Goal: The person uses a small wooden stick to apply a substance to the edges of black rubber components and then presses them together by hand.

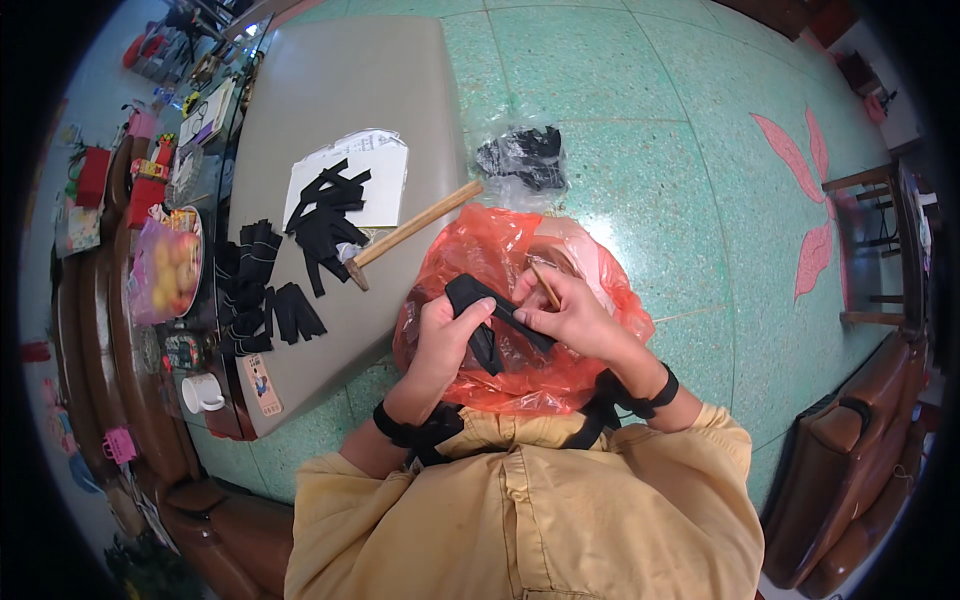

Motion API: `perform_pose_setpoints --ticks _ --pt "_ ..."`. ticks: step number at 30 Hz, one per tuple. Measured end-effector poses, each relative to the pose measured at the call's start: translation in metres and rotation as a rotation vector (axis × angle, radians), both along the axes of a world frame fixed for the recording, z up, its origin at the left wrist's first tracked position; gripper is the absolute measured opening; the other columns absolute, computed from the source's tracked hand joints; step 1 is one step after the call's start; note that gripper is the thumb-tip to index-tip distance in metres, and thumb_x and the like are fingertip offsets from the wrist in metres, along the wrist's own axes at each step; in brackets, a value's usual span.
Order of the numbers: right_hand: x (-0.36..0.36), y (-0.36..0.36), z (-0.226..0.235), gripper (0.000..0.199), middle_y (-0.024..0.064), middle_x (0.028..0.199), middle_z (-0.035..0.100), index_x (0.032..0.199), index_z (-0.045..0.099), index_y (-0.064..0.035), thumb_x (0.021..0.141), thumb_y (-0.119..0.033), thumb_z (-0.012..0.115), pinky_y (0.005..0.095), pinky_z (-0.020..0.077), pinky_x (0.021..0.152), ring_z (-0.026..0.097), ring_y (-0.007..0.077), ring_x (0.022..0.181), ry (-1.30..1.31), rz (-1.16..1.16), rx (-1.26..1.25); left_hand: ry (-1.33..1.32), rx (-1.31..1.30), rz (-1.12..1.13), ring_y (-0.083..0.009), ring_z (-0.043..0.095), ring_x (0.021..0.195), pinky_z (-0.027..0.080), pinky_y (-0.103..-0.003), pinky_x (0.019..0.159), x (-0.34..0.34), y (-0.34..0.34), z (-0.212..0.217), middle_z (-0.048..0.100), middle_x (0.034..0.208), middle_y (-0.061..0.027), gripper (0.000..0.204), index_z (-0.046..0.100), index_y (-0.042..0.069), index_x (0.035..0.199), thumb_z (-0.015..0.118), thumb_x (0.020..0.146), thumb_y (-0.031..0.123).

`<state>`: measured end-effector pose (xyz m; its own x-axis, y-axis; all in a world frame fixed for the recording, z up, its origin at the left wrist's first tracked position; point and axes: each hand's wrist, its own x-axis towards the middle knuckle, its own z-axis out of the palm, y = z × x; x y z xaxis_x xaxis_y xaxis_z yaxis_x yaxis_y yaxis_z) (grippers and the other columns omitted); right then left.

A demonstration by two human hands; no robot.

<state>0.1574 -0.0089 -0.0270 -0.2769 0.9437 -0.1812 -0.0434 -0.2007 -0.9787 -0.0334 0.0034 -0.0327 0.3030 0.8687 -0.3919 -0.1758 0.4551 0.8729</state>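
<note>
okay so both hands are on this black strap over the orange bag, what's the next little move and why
Probably fold the black strap tighter: the left hand pinches its looped end, the right hand its other end, over the orange bag.

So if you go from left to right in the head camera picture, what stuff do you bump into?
Pink bag of fruit → cut black strips → hammer → left hand → black strap → right hand → pink flower on the floor → wooden chair.
</note>
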Motion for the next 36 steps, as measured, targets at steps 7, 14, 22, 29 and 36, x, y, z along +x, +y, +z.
perform_pose_setpoints --ticks 7,14,22,29,36 --pt "-0.004 -0.001 0.005 0.013 -0.0016 0.069 0.053 0.08 0.057 -0.002 0.083 -0.013 0.064 0.0247 0.0394 0.057 0.045 0.0058 0.065 -0.105 0.095 -0.075 0.182 0.144 -0.001 -0.0023 0.051 0.062 0.04 -0.019 0.053 0.002 -0.005 0.009 0.059 0.072 0.0022 0.009 0.062 0.002 0.083 0.059 0.086 0.01" --pt "-0.008 0.002 0.015 0.021 0.0002 0.062 0.052 0.072 0.057 -0.0017 0.082 -0.018 0.065 0.0273 0.0385 0.054 0.045 0.0078 0.06 -0.338 0.055 -0.07 -0.112 -0.134 0.006 -0.0049 0.055 0.067 0.044 -0.02 0.062 -0.003 0.002 0.008 0.061 0.076 0.0001 0.012 0.062 0.003 0.086 0.06 0.086 0.015" --pt "0.0 0.0 0.008 0.02 -0.005 0.067 0.052 0.077 0.059 -0.0025 0.083 -0.02 0.068 0.0226 0.0374 0.055 0.045 0.0037 0.062 -0.035 0.07 -0.124 0.004 0.003 -0.134 -0.0052 0.057 0.07 0.047 -0.021 0.062 -0.011 0.006 0.012 0.063 0.082 -0.0006 0.01 0.062 0.002 0.092 0.059 0.087 0.01" --pt "-0.009 -0.007 0.006 0.016 -0.0016 0.062 0.052 0.073 0.056 -0.0023 0.082 -0.012 0.065 0.0242 0.0369 0.05 0.043 0.0051 0.058 -0.184 0.019 -0.034 0.067 0.135 -0.1 -0.0073 0.059 0.071 0.049 -0.022 0.064 -0.004 0.003 0.01 0.064 0.082 -0.0025 0.011 0.06 -0.001 0.093 0.056 0.09 0.009" --pt "-0.008 -0.006 0.003 0.018 -0.0006 0.062 0.051 0.072 0.056 -0.0023 0.082 -0.014 0.064 0.027 0.0385 0.052 0.044 0.0075 0.057 -0.284 -0.012 0.01 0.019 0.107 -0.115 -0.0088 0.059 0.07 0.048 -0.022 0.064 -0.003 0.002 0.002 0.064 0.079 -0.0035 0.012 0.061 -0.001 0.091 0.059 0.088 0.01"
